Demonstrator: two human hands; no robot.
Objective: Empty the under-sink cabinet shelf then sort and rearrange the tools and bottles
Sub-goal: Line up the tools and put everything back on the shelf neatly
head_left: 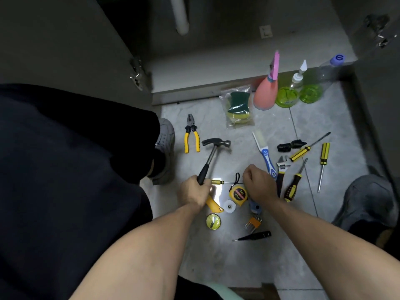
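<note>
Nearest the person, a black awl (253, 236) lies on the tiled floor (216, 263), with an orange hex-key set (253, 223) just beyond it and a round yellow disc (213, 221) to the left. Farther on sit a white tape roll (229, 206), a yellow knife handle (213, 205) partly under the left wrist, and a yellow tape measure (238, 195), which lies between the two hands. The left hand (192, 192) is curled round the black grip of the hammer (213, 152), whose steel head points away toward the cabinet. The right hand (258, 182) is closed in a loose fist over the floor; whether it pinches anything I cannot tell, though the thin shaft of a small yellow screwdriver (218, 182) runs from the left hand toward it. To the right lie a wrench (281, 169), a blue brush (266, 154), a black-and-yellow screwdriver (294, 181), two yellow screwdrivers (303, 150) (324, 160) and a black bundle (290, 145). Beyond the hammer, to the left, yellow pliers (191, 135) lie beside a grey shoe (165, 135). Farther still, a bagged sponge (238, 106) rests near the cabinet's edge, with a pink spray bottle (267, 89), a small dropper bottle (297, 77) and two clear bottles with green bases (285, 97) (311, 94) clustered at its right. At the back, the cabinet shelf (216, 61) stands open under a white pipe (180, 16).
</note>
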